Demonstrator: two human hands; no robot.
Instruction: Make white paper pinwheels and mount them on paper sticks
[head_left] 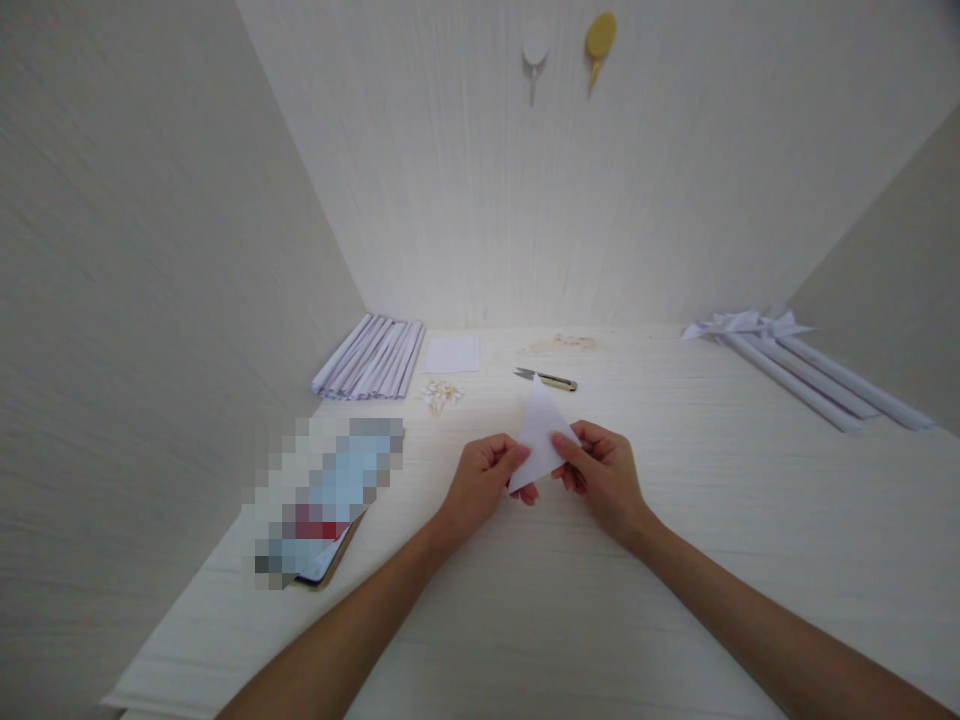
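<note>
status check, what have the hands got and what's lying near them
Left hand and right hand both pinching folded paper triangle above table. Snips just beyond, apart. Nothing between the hands.

A pixelated block (322,495) hides most of a flat object near the table's left edge. Small pale bits (441,393) beside the paper rolls (371,356) are too tiny to identify. Both forearms run off the bottom edge.
</note>
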